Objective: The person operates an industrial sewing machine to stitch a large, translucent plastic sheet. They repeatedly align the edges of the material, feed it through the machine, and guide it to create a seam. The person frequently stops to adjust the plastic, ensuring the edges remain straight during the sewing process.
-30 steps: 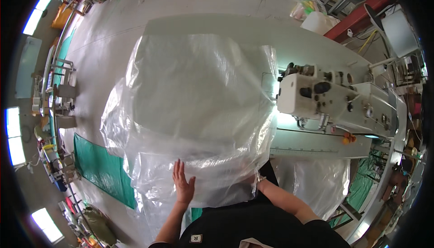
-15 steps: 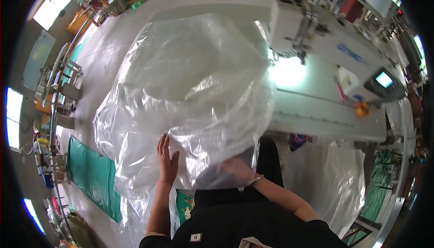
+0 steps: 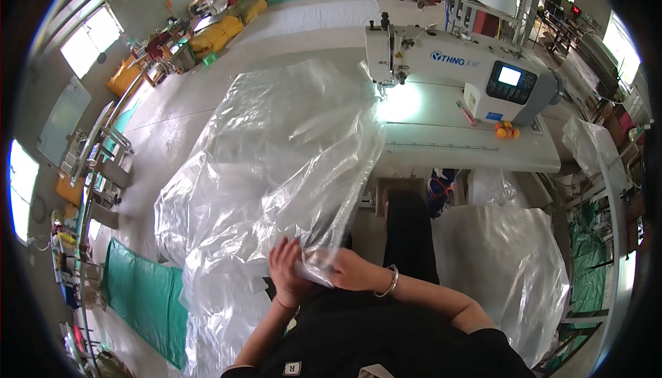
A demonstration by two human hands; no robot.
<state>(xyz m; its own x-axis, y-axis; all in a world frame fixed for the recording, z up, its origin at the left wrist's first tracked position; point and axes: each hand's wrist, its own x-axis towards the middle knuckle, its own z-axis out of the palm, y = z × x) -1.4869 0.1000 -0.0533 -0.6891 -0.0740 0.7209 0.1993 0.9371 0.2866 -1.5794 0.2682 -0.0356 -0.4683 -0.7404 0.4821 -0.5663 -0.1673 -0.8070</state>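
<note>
A large clear plastic sheet point(image 3: 276, 143) drapes from the sewing machine table down to my lap, wrinkled and glossy. Its right edge runs up to the lit needle area of the white sewing machine point(image 3: 441, 61). Close together at the near end of the sheet, my left hand point(image 3: 286, 271) and my right hand point(image 3: 348, 270) grip its gathered edge in front of my body. My left fingers curl over the plastic. The right hand's fingers are partly hidden by the sheet and slightly blurred. A bracelet circles my right wrist.
Small orange balls point(image 3: 507, 130) and a pink-handled tool point(image 3: 466, 113) lie on the sewing table point(image 3: 441, 154). More clear plastic point(image 3: 496, 267) hangs at my right. A green sheet point(image 3: 145, 299) covers floor at the left. Yellow bundles point(image 3: 214, 36) lie farther back.
My hands have come together at the sheet's near edge; the left was flat on the plastic before. The near edge has shifted left, uncovering my right leg. The view has tilted up.
</note>
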